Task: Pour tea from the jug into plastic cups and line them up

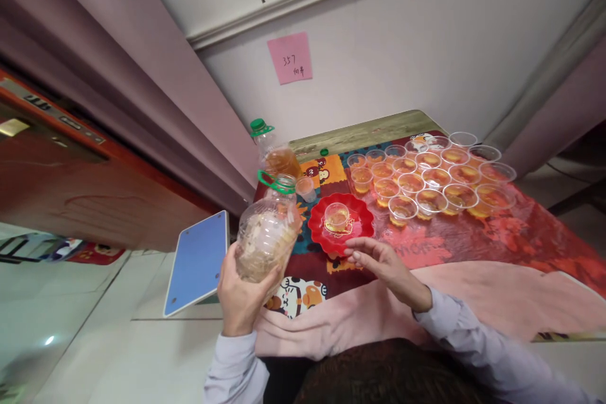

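My left hand is wrapped around the lower body of a large clear plastic jug with a green handle ring and an uncapped mouth. The jug leans slightly to the right; how much liquid it contains is hard to make out. My right hand holds nothing, its fingers stretched out by the near rim of a red scalloped dish. Inside that dish sits a clear plastic cup with a little pale amber liquid. Beyond the jug mouth stands a small whitish cup.
Rows of clear cups with amber liquid cover the table's right side. A second, green-capped jug stands at the back left, and a loose green cap lies nearby. Pink cloth runs along the near edge; a blue board is at left.
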`<state>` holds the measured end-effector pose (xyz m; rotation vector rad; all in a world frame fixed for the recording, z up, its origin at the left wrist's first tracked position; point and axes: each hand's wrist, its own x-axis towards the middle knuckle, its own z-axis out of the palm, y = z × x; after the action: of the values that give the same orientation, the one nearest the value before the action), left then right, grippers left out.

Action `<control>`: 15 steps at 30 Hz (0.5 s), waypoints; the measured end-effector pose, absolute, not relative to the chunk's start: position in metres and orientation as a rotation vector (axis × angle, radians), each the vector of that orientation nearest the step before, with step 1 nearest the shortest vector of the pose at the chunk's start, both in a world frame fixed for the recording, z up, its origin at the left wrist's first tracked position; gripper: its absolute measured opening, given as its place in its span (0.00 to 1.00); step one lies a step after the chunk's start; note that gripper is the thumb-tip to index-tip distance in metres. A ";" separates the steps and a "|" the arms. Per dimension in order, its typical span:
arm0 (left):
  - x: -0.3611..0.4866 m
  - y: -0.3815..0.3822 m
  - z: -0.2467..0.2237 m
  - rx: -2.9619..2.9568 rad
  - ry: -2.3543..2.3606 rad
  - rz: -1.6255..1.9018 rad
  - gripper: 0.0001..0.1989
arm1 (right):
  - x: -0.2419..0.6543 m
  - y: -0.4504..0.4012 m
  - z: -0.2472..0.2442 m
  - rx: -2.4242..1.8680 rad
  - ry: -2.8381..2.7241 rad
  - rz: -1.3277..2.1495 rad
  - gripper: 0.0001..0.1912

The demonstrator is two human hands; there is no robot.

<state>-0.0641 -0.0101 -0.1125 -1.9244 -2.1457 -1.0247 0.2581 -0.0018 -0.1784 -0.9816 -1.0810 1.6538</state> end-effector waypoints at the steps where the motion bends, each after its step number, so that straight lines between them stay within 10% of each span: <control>1: -0.065 -0.011 -0.123 -1.871 -2.175 -1.154 0.46 | 0.261 0.003 -0.179 -1.001 -1.117 1.587 0.24; 15: -0.071 -0.032 -0.186 -1.582 -2.243 -1.817 0.47 | 0.242 0.081 -0.168 -1.436 -2.065 0.315 0.36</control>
<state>-0.0710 -0.0320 -0.1857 -1.5816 -2.2435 -1.8172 0.2423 0.0814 -0.1679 -1.4363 -2.0650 0.3147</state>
